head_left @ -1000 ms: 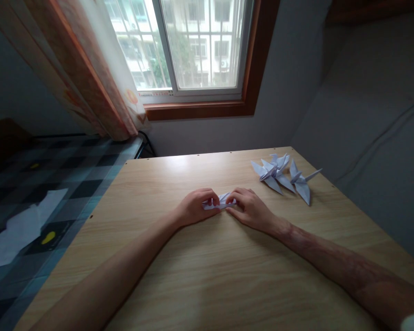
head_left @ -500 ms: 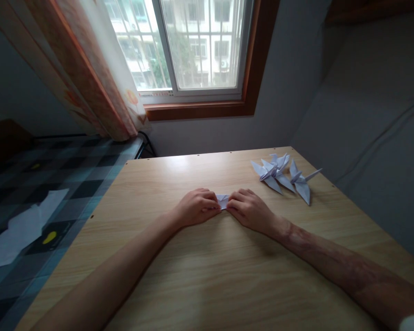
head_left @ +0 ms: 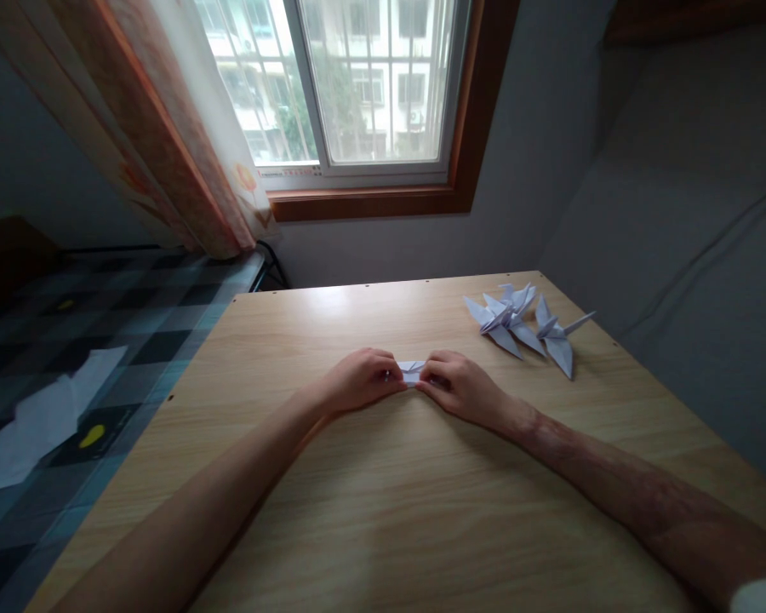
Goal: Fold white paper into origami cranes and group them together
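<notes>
A small piece of folded white paper [head_left: 411, 373] lies between my two hands at the middle of the wooden table [head_left: 332, 528]. My left hand [head_left: 367, 377] pinches its left end, fingers curled over it. On the other end, my right hand [head_left: 454, 381] is closed in the same way, thumb toward me. Only the paper's middle shows, with slanting creases along it; both ends are hidden under my fingers. Beyond my right hand stand several folded paper cranes [head_left: 557, 334], white, with spread pointed wings, some of them bunched together.
To the left of the table is a bed with a checked cover [head_left: 166, 340], and loose white sheets of paper [head_left: 44, 421] lie on it. A window [head_left: 370, 94] and a flowered curtain [head_left: 166, 128] are behind the table. A grey wall [head_left: 695, 281] borders the right side.
The fingers of my left hand have curled and shifted slightly on the paper, opening a small gap above the thumb. My right thumb has moved a little. The cranes have stayed put.
</notes>
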Motion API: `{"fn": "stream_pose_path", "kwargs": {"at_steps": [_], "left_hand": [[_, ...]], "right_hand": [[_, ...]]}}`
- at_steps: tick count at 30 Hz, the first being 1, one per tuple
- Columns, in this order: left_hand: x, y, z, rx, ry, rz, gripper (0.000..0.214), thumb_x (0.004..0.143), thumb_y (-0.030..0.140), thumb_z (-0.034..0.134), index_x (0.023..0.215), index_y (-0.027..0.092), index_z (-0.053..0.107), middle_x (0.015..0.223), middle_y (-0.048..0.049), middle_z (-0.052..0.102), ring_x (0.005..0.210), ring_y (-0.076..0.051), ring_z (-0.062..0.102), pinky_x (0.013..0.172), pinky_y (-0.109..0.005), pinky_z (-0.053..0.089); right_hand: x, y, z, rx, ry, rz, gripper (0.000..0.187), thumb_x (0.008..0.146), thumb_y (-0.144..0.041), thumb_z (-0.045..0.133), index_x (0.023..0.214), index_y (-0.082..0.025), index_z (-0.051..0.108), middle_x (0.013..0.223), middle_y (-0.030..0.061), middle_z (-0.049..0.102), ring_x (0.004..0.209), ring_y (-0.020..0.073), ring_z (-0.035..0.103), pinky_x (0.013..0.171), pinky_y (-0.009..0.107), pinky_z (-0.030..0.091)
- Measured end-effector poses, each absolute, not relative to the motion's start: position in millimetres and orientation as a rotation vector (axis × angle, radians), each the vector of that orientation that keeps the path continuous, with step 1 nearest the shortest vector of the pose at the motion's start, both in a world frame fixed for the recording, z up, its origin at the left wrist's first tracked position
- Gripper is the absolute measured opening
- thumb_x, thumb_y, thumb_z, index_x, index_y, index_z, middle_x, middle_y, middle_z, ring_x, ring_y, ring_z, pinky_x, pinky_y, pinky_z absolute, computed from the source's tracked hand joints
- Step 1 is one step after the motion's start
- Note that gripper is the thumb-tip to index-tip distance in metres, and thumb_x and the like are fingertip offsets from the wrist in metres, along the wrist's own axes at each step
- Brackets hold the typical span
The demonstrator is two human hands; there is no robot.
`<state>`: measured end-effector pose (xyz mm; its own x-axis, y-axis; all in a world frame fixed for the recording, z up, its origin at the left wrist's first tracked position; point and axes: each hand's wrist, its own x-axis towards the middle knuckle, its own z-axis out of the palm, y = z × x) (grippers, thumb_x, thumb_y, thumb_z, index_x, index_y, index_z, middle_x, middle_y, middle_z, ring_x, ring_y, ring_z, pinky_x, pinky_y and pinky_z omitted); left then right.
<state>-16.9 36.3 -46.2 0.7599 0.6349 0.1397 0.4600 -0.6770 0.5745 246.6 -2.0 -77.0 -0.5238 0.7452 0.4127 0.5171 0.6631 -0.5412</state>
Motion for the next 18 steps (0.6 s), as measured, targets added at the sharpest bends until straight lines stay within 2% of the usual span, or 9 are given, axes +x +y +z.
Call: {"fn": "stream_pose_path", "kwargs": {"at_steps": [9,18], "left_hand": [[-16.7,39.0,-48.9,2.373,1.002,0.372,0.043,0.102,0.054,0.065,0.083,0.017,0.076,0.077,-0.0020,0.067,0.067,-0.014,0.052,0.062,-0.026,0.035],[-16.2,38.8,-48.1,2.369,1.101,0.305,0.046,0.101,0.057,0.062,0.079,0.018,0.070,0.077,-0.0021,0.066,0.066,-0.015,0.051,0.060,-0.029,0.033]], "right_hand": [[243.0,0.0,-76.3,-1.017,-2.187,0.549,0.016,0.098,-0.016,0.076,0.086,-0.020,0.066,0.088,0.0028,0.067,0.083,0.0200,0.062,0.077,0.033,0.046],[242.9,1.0,-80.1,-1.065,-2.126,0.576,0.018,0.099,-0.019,0.076,0.087,-0.021,0.063,0.088,0.0033,0.067,0.082,0.0204,0.061,0.075,0.033,0.046]]}}
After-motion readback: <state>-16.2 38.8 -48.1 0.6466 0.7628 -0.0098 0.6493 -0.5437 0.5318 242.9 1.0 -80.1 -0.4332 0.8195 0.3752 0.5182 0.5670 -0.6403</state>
